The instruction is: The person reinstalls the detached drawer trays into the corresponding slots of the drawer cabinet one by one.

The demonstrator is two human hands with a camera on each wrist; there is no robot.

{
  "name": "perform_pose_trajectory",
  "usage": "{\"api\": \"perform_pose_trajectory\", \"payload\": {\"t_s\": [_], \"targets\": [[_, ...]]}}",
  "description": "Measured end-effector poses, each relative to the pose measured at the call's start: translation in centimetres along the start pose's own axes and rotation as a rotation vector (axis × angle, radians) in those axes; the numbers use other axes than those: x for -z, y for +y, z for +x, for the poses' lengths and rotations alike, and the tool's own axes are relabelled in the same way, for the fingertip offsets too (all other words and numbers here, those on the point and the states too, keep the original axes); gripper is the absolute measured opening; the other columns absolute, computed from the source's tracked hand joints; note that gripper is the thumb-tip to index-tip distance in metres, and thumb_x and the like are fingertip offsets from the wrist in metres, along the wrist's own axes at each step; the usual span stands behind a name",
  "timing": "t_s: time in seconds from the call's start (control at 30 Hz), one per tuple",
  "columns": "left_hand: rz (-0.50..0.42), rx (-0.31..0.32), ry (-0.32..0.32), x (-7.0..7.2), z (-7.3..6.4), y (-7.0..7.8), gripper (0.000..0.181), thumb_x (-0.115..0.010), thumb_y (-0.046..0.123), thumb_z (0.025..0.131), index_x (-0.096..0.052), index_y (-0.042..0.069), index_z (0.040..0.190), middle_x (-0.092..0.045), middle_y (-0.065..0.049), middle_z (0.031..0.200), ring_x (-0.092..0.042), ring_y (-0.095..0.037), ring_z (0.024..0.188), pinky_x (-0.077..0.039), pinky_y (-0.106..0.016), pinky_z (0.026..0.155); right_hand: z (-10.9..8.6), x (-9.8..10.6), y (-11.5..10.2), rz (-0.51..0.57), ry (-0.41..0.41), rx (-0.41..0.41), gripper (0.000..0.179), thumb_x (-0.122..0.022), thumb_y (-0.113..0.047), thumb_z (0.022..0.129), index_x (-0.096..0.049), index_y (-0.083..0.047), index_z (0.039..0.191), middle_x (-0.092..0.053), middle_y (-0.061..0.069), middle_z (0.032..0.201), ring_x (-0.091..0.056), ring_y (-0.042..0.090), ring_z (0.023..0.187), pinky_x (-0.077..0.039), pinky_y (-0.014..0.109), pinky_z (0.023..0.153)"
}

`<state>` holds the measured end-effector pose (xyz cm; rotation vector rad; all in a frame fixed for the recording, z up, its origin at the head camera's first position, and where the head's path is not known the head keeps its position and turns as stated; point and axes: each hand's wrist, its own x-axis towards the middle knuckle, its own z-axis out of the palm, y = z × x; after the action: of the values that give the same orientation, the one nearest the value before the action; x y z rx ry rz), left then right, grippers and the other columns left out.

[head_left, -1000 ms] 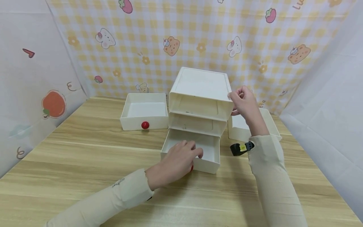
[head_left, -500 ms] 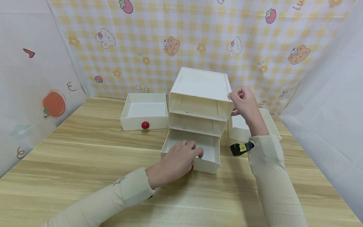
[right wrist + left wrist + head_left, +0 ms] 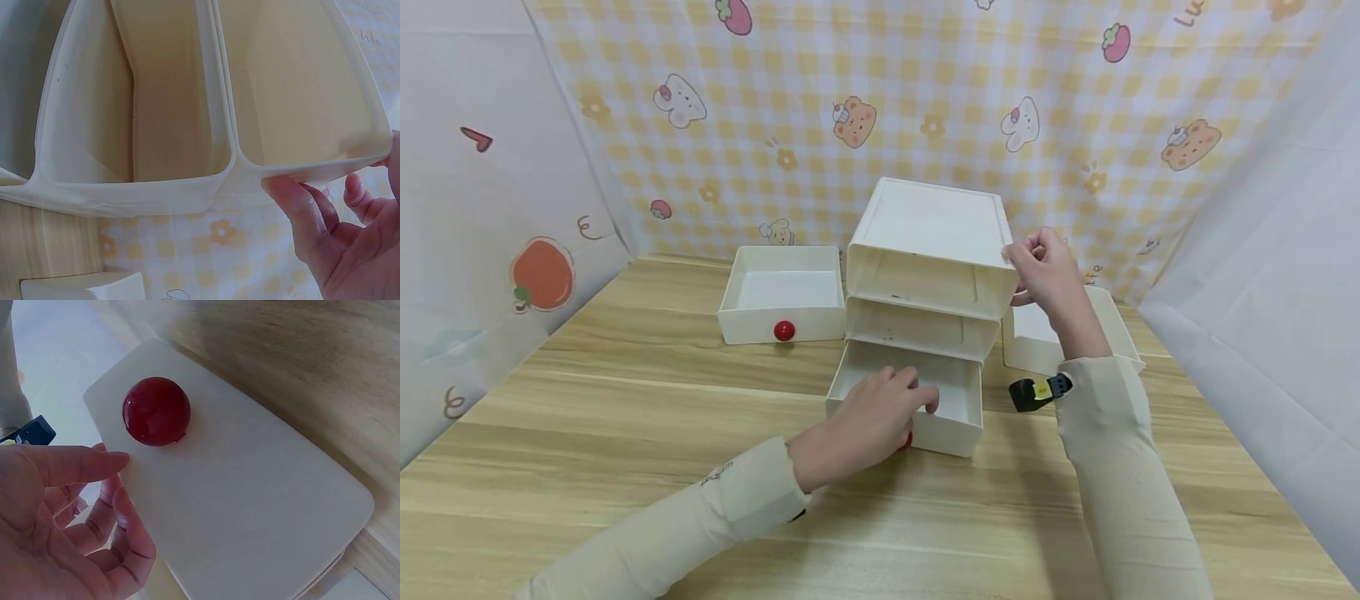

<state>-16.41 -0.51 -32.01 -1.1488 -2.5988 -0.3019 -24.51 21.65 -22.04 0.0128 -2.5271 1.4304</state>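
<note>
A white drawer cabinet (image 3: pixel 934 218) with three stacked levels stands in the middle of the head view. Its upper two slots have no drawers in them. The bottom drawer (image 3: pixel 953 434) sticks partly out, its red knob (image 3: pixel 156 411) half hidden by the left hand in the head view. My left hand (image 3: pixel 874 422) grips the top rim of this drawer's front, thumb outside and fingers curled over the inner side. At the cabinet's upper right front edge, my right hand (image 3: pixel 1047 273) holds the wall, with the thumb (image 3: pixel 290 195) pressed against its side.
One loose white drawer (image 3: pixel 805 326) with a red knob stands left of the cabinet. Another white drawer (image 3: pixel 1028 353) lies to the right, partly behind the right forearm. A checked cloth (image 3: pixel 925 67) hangs behind the wooden table (image 3: pixel 625 433).
The left hand and the bottom drawer have shifted very slightly toward the cabinet. The right hand and the loose drawers stay where they were.
</note>
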Motion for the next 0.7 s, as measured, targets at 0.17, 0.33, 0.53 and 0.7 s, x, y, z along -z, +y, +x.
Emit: {"api": "perform_pose_trajectory", "payload": {"t_s": [0.17,0.33,0.53,0.7], "targets": [[-0.035,0.013,-0.021,0.13,0.28,-0.09,0.030,-0.059,-0.004,0.078,-0.065,0.019,0.096,-0.057,-0.001,0.084,-0.044,-0.014,0.065,-0.036,-0.017,0.055,0.02,0.00,0.01,0.004,0.007,-0.001,0.021,-0.048,-0.030,0.091,-0.039,-0.010,0.091,-0.043,0.006,0.086,-0.057,0.011,0.057,-0.055,0.025,0.052],[-0.038,0.021,-0.033,0.12,0.55,-0.29,0.030,-0.058,-0.003,0.079,-0.066,0.019,0.097,-0.057,-0.001,0.085,-0.044,-0.014,0.066,-0.036,-0.018,0.055,0.03,0.01,0.03,0.001,0.006,-0.002,0.022,-0.048,-0.031,0.091,-0.039,-0.010,0.092,-0.043,0.006,0.087,-0.057,0.011,0.057,-0.055,0.025,0.052],[-0.032,0.024,-0.048,0.09,0.79,-0.50,0.031,-0.057,-0.003,0.080,-0.065,0.020,0.099,-0.056,0.000,0.086,-0.042,-0.013,0.066,-0.035,-0.017,0.055,0.01,0.09,0.07,-0.008,0.005,-0.007,0.023,-0.048,-0.033,0.092,-0.039,-0.011,0.093,-0.044,0.007,0.089,-0.058,0.012,0.059,-0.055,0.025,0.053],[-0.019,0.023,-0.036,-0.17,1.02,-0.85,0.034,-0.056,-0.004,0.080,-0.065,0.021,0.100,-0.056,0.001,0.087,-0.041,-0.013,0.066,-0.035,-0.018,0.056,-0.03,0.05,0.00,-0.004,0.001,-0.006,0.023,-0.048,-0.032,0.091,-0.039,-0.011,0.093,-0.043,0.007,0.089,-0.058,0.013,0.059,-0.055,0.025,0.053]]}}
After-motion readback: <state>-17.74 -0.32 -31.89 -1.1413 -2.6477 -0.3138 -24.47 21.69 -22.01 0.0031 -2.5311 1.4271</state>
